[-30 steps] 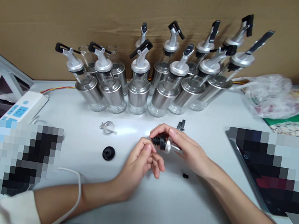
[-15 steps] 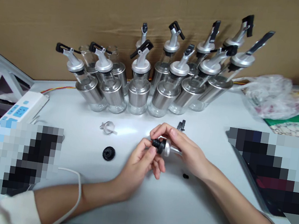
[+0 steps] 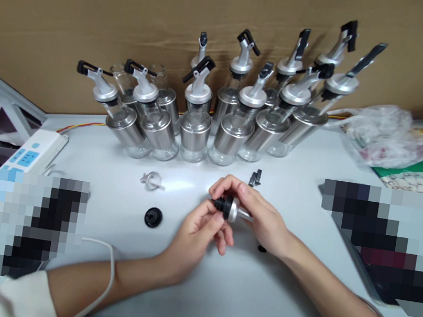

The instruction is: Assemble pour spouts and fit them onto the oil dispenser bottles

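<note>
Between my hands lies a pourer spout (image 3: 233, 209) with a silver collar, a black ribbed stopper and a silver tube. My left hand (image 3: 200, 231) pinches the black stopper end between thumb and forefinger. Around the spout from above curls my right hand (image 3: 257, 208), its fingertips at the stopper's tip and its palm over the tube. To the left on the table sit a black round stopper (image 3: 153, 217) and a silver spout piece with a ring (image 3: 153, 181). Behind my right hand are small black lever caps (image 3: 255, 178). A tiny black piece (image 3: 262, 249) shows under my right wrist.
Several glass bottles with steel sleeves (image 3: 195, 129), most topped by pourers, stand along the cardboard wall (image 3: 138, 10). A white power strip (image 3: 6, 175) lies at the left, crumpled plastic bags (image 3: 382, 131) at the right. A white cable (image 3: 109, 270) crosses my left forearm.
My right hand has shifted slightly left along the spout, and its fingers cover a bit more of the stopper's tip. The spout has moved slightly left. The left hand is nearly still.
</note>
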`<state>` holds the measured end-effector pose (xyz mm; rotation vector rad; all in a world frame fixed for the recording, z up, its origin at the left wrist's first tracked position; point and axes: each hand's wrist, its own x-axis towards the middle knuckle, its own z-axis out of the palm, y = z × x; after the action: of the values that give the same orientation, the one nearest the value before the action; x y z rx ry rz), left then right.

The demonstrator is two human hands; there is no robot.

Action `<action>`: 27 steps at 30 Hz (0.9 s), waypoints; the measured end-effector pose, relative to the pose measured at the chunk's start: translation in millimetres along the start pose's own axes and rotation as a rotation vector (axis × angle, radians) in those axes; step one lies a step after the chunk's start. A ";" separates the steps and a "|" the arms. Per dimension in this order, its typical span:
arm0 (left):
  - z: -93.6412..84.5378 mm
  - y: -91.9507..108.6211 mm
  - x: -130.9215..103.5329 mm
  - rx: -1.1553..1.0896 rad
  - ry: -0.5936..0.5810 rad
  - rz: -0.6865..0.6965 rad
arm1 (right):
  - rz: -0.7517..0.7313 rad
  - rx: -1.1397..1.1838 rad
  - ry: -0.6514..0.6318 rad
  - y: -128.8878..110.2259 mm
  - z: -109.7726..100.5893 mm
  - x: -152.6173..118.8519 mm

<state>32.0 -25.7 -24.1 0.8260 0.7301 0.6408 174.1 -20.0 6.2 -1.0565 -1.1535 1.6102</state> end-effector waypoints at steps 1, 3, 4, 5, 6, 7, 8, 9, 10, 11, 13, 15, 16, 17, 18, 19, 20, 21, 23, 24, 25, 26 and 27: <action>0.0 0.0 -0.1 0.003 -0.001 0.000 | -0.002 0.001 0.005 0.2 0.2 0.2; -0.1 -0.2 0.0 0.007 -0.003 0.002 | -0.008 0.001 0.020 1.2 0.4 0.5; -0.1 -0.3 0.1 0.008 -0.005 0.004 | -0.012 0.000 0.032 2.1 0.5 0.7; -0.1 -0.4 0.2 0.008 -0.007 0.006 | -0.018 -0.002 0.044 3.0 0.6 0.9; -0.1 -0.4 0.2 0.007 -0.010 0.005 | -0.028 -0.004 0.058 4.0 0.7 1.1; -0.1 -0.4 0.1 0.006 -0.013 0.004 | -0.041 -0.007 0.070 4.9 0.9 1.3; -0.1 -0.3 -0.1 0.004 -0.016 0.002 | -0.058 -0.012 0.082 5.6 1.0 1.4; -0.2 -0.2 -0.4 0.000 -0.017 0.000 | -0.078 -0.017 0.093 6.2 1.2 1.4; -0.2 -0.1 -0.8 -0.001 -0.019 -0.004 | -0.098 -0.024 0.101 6.5 1.4 1.3; -0.2 -0.1 -1.1 -0.003 -0.022 -0.006 | -0.113 -0.029 0.108 6.6 1.7 1.1; -0.4 0.0 -1.5 -0.006 -0.028 -0.014 | -0.114 -0.030 0.113 6.4 2.4 0.5; -0.4 -0.1 -1.3 -0.018 -0.030 -0.023 | -0.093 -0.020 0.112 6.1 3.3 -0.2; -0.4 -0.1 -1.1 -0.029 -0.031 -0.024 | -0.080 -0.015 0.111 6.0 3.8 -0.5; -0.4 -0.1 -0.8 -0.042 -0.032 -0.025 | -0.070 -0.013 0.111 5.9 4.3 -0.7; -0.3 -0.1 -0.6 -0.055 -0.034 -0.026 | -0.065 -0.012 0.113 5.9 4.9 -0.9; -0.1 0.0 -0.4 -0.066 -0.038 -0.025 | -0.060 -0.012 0.113 5.8 5.4 -1.0; 0.0 0.2 -0.3 -0.073 -0.043 -0.024 | -0.055 -0.011 0.113 5.6 6.0 -1.1; 0.1 0.4 -0.3 -0.076 -0.046 -0.024 | -0.050 -0.009 0.112 5.3 6.6 -1.3; 0.2 1.0 -0.6 -0.079 -0.049 -0.027 | -0.040 -0.004 0.111 4.4 7.9 -1.6; 0.3 1.3 -0.8 -0.082 -0.052 -0.027 | -0.035 -0.001 0.110 3.8 8.5 -1.8; 0.3 1.6 -1.1 -0.087 -0.054 -0.027 | -0.033 0.002 0.111 3.2 9.0 -2.0; 0.4 1.9 -1.4 -0.092 -0.057 -0.026 | -0.030 0.006 0.111 2.6 9.4 -2.1; 0.6 2.1 -1.7 -0.097 -0.060 -0.026 | -0.026 0.012 0.109 2.1 9.7 -2.1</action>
<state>31.0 -26.1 -21.5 0.7420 0.6492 0.6211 165.1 -24.7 6.5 -1.1031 -1.0799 1.5183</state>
